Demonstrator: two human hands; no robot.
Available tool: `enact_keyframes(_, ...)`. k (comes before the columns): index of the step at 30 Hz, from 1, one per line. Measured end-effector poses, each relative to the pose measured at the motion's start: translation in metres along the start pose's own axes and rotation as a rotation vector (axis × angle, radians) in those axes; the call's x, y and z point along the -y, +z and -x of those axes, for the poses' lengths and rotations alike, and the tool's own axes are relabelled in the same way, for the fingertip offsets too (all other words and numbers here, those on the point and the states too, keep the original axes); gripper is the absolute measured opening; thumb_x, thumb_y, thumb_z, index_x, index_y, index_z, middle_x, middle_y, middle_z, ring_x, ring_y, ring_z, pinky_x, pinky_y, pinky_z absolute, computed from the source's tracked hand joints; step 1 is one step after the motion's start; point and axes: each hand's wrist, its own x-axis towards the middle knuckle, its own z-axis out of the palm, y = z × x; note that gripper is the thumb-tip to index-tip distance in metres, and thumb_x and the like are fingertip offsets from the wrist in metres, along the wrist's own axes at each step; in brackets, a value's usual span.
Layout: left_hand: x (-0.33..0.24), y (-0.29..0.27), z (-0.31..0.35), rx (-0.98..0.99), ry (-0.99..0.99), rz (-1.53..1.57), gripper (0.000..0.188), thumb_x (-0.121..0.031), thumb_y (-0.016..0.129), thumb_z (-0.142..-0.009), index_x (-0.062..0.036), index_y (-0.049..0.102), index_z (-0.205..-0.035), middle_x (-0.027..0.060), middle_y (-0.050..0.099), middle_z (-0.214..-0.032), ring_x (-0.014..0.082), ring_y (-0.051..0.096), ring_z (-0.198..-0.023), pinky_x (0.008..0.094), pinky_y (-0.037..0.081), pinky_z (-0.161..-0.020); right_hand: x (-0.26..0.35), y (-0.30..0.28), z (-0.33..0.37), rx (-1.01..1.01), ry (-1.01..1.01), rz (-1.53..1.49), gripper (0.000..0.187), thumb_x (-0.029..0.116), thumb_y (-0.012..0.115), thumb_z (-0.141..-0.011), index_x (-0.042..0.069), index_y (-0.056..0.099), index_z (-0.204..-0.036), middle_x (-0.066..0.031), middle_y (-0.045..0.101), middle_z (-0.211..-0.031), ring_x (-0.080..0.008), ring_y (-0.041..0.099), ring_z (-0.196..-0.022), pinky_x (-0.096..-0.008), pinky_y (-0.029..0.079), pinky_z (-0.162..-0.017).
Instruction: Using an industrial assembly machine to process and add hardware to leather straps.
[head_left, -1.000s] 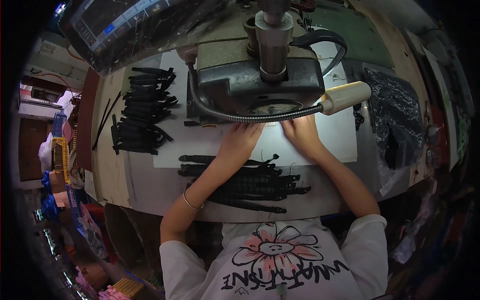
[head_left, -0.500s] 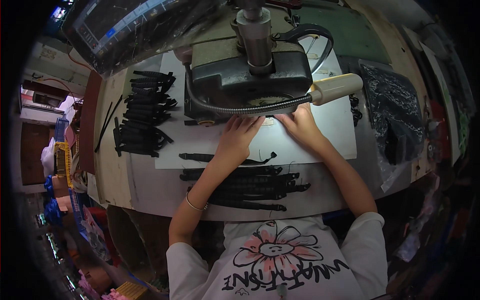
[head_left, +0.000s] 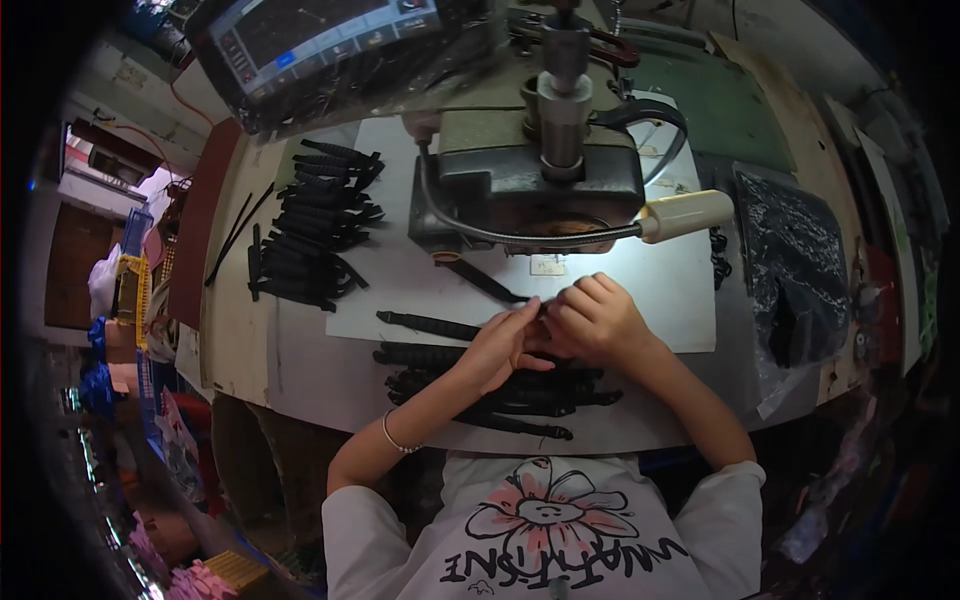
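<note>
Straps point(head_left: 318, 225), black, lie stacked at left on the worktable point(head_left: 310, 375), while one strap point(head_left: 487, 281) slants from the machine's point(head_left: 542, 185) left corner to the left hand point(head_left: 500, 348), whose fingertips pinch its near end beside a second pile point(head_left: 548, 394). The right hand point(head_left: 603, 318) curls against them, its grip impossible to tell, with a lamp point(head_left: 690, 217) and plastic bag point(head_left: 795, 265) farther right.
</note>
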Motion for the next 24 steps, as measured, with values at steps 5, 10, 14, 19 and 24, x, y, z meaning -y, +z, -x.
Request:
enact_keyframes(5,0.009,-0.005,0.035,0.059,-0.050,0.014,0.041,-0.031,0.036,-0.095,0.0051,0.050,-0.108,0.0175,0.061,-0.100,0.0163,0.063,-0.070,0.0210,0.055,-0.053,0.021,0.026,-0.023,0.002,0.477,-0.503,0.010,0.009,0.061,-0.078,0.000,0.059,-0.080,-0.0118,0.055,-0.076,-0.0288,0.053,-0.068,-0.0349,0.043,-0.061)
enact_keyframes(10,0.009,-0.016,0.063,-0.031,-0.056,-0.157,0.040,-0.029,0.041,-0.094,0.0043,0.051,-0.114,0.0140,0.065,-0.094,0.0099,0.061,-0.059,0.0181,0.051,-0.051,0.011,0.114,-0.086,0.398,0.654,-0.265,0.033,0.031,0.052,-0.085,-0.001,0.060,-0.089,-0.0229,0.059,-0.084,-0.0361,0.057,-0.080,-0.0436,0.044,-0.069)
enact_keyframes(14,0.001,-0.040,0.087,-0.111,-0.037,-0.353,0.030,-0.024,0.047,-0.092,0.0025,0.059,-0.099,0.0085,0.066,-0.082,0.0074,0.057,-0.053,0.0176,0.046,-0.048,0.007,0.148,-0.079,0.010,0.629,-0.351,0.024,0.024,0.053,-0.079,0.001,0.060,-0.083,-0.0187,0.061,-0.080,-0.0351,0.059,-0.077,-0.0453,0.044,-0.070)
enact_keyframes(19,-0.015,-0.100,0.118,-0.376,0.201,-0.687,0.025,-0.022,0.051,-0.091,-0.0018,0.061,-0.080,0.0009,0.059,-0.068,0.0030,0.046,-0.050,0.0172,0.034,-0.045,0.032,0.050,-0.041,-0.020,0.813,-0.764,0.019,0.015,0.065,-0.075,0.000,0.056,-0.081,-0.0095,0.056,-0.068,-0.0175,0.053,-0.060,-0.0286,0.043,-0.055)
enact_keyframes(24,-0.045,-0.108,0.088,-0.566,0.474,-1.009,0.023,-0.020,0.057,-0.086,0.0002,0.057,-0.075,0.0010,0.051,-0.064,0.0065,0.044,-0.059,0.0222,0.034,-0.053,0.018,0.013,0.005,-0.213,0.843,-0.510,0.016,0.014,0.069,-0.073,0.002,0.059,-0.074,-0.0047,0.048,-0.065,-0.0142,0.044,-0.059,-0.0263,0.037,-0.053)
